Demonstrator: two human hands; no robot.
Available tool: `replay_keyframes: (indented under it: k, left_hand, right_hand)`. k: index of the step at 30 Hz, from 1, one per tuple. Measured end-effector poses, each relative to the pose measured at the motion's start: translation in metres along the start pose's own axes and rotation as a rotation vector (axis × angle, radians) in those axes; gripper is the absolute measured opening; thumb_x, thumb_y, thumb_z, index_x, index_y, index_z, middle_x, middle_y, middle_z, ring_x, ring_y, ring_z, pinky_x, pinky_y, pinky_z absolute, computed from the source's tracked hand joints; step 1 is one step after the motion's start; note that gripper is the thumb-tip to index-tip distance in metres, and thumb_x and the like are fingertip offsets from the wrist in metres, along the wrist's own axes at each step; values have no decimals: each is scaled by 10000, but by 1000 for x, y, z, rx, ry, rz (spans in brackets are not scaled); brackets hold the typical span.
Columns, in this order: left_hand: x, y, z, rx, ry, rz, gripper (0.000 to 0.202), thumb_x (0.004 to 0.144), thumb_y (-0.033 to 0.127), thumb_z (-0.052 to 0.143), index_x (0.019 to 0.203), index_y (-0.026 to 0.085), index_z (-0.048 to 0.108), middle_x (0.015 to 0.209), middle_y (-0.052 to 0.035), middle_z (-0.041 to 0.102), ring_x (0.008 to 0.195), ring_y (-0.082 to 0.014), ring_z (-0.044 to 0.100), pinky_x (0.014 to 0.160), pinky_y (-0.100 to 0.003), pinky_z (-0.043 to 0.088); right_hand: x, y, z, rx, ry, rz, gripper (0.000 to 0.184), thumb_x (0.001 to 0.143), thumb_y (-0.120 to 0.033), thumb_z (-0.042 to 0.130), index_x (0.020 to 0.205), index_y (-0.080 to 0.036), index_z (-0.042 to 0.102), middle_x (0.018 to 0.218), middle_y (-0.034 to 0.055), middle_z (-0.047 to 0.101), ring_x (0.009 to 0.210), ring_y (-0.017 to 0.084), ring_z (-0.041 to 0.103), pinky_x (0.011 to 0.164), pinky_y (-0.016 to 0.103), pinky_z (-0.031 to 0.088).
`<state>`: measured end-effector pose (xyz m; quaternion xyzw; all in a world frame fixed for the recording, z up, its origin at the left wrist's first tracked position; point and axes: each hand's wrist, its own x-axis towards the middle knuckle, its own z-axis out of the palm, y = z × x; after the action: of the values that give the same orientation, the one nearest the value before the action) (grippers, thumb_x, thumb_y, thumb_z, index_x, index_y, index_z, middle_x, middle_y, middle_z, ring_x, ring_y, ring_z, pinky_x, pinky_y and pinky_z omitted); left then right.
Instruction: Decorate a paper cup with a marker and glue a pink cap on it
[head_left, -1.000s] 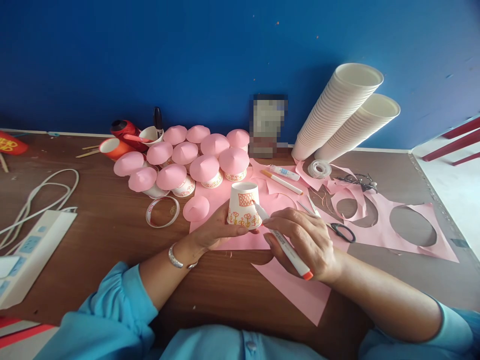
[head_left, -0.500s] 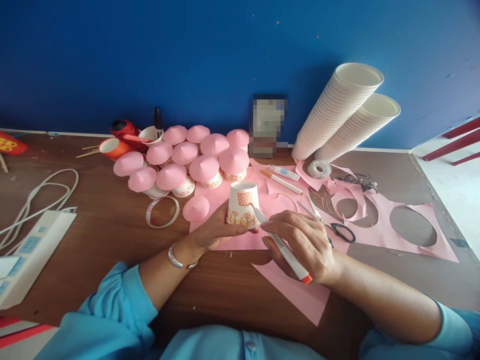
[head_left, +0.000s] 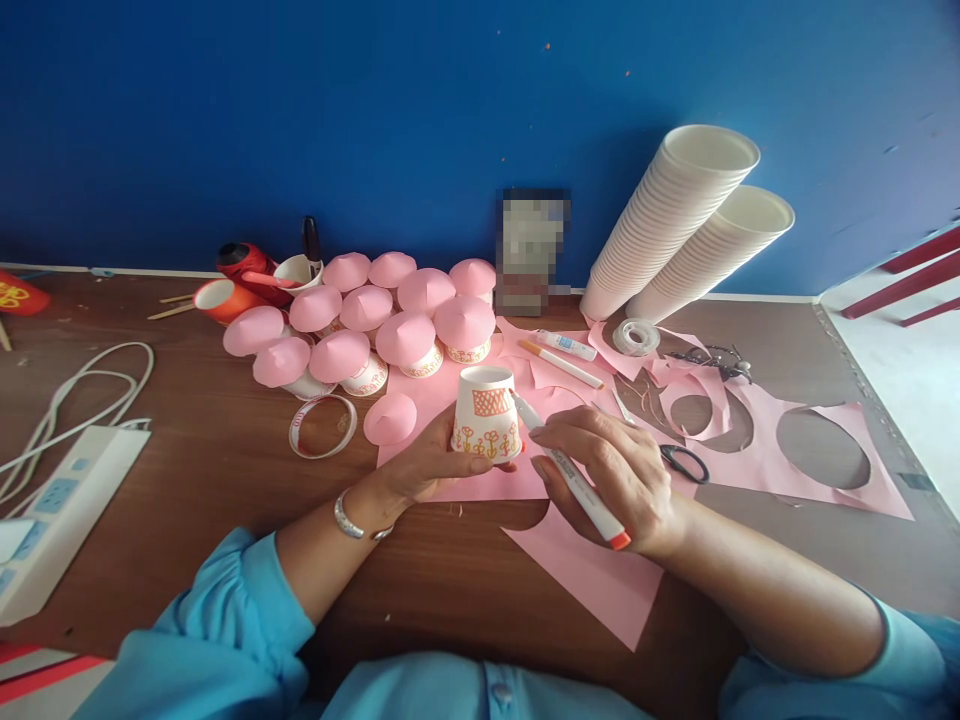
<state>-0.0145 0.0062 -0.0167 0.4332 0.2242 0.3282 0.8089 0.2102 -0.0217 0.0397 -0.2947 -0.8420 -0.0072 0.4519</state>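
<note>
An upside-down white paper cup (head_left: 486, 412) is gripped at its lower rim by my left hand (head_left: 431, 460). Orange flowers run round its lower part, with an orange lattice rectangle above them. My right hand (head_left: 611, 470) holds a white marker (head_left: 581, 495) with an orange end; its tip is at the cup's right side, near the lattice's edge. I cannot tell whether the tip touches. Left of the cup lies a small pink paper cone (head_left: 390, 419). Behind it stand several decorated cups topped with pink paper cones (head_left: 406, 338).
Two tall stacks of paper cups (head_left: 671, 220) lean at the back right. Around the right hand are pink paper sheets with round cutouts (head_left: 765, 470), scissors (head_left: 684, 463), clear tape (head_left: 636, 337) and another marker (head_left: 562, 364). A cut cup ring (head_left: 323, 426) and power strip (head_left: 71, 520) lie left.
The marker tip has moved up and slightly right along the cup, from below the lattice to its right side. More orange lines fill the lattice. My left hand keeps its hold.
</note>
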Motion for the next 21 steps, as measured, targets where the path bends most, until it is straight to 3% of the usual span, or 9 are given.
replay_keyframes:
  k: [7, 21]
  left_hand:
    - [-1, 1, 1, -26, -17, -12, 458, 806, 278, 818, 1236, 193, 685, 1118, -82, 700, 1046, -236, 663, 918, -391, 581]
    - [-1, -1, -1, -43, -19, 8, 452, 811, 254, 818, 1243, 211, 693, 1114, -68, 698, 1023, -212, 659, 896, -355, 583]
  right_hand:
    - [1, 0, 0, 11, 6, 3, 242, 930, -86, 620, 1163, -135, 580, 854, 66, 682, 726, 172, 670, 568, 293, 578]
    - [1, -2, 1, 21, -1, -9, 286, 878, -28, 641, 1147, -107, 584, 853, 89, 676, 753, 190, 660, 599, 304, 575]
